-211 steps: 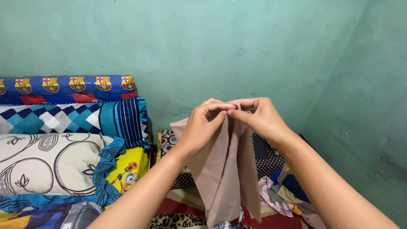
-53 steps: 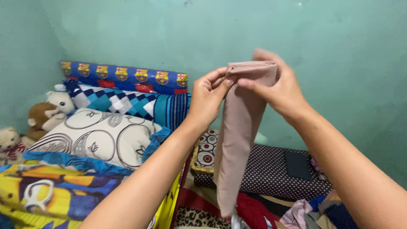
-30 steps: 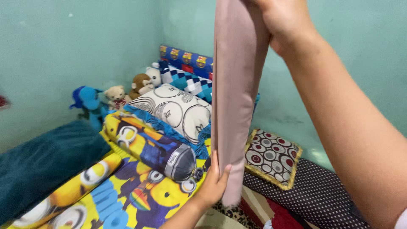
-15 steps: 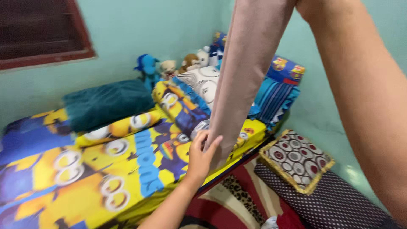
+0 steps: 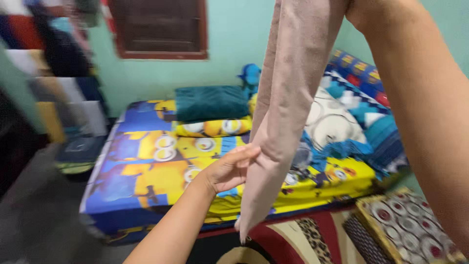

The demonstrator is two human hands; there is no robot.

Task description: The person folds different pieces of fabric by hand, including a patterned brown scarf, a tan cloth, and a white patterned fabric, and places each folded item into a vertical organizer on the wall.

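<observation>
Currently you are at the halving step: the beige cloth [image 5: 288,107], already folded into a long narrow strip, hangs down from the top edge at 12 o'clock to its free end near 6 o'clock, in front of the bed [image 5: 146,181]. Your right arm rises out of view at 1 o'clock, so the right hand is not visible; the cloth evidently hangs from up there, but the grip itself cannot be confirmed. Your left hand [image 5: 229,168] sits just left of centre, fingers loosely extended and about half open, fingertips [image 5: 251,152] touching the left edge of the strip in its lower part. It has not closed on anything.

Judged from this posture, the next move calls for a firm pinch on the lower part of the strip, then a lift toward 12 o'clock to meet the top edge. Keep both long edges aligned. Behind the strip at 3 o'clock lie patterned pillows [image 5: 337,120]; a folded teal blanket [image 5: 211,101] rests at 11 o'clock.
</observation>
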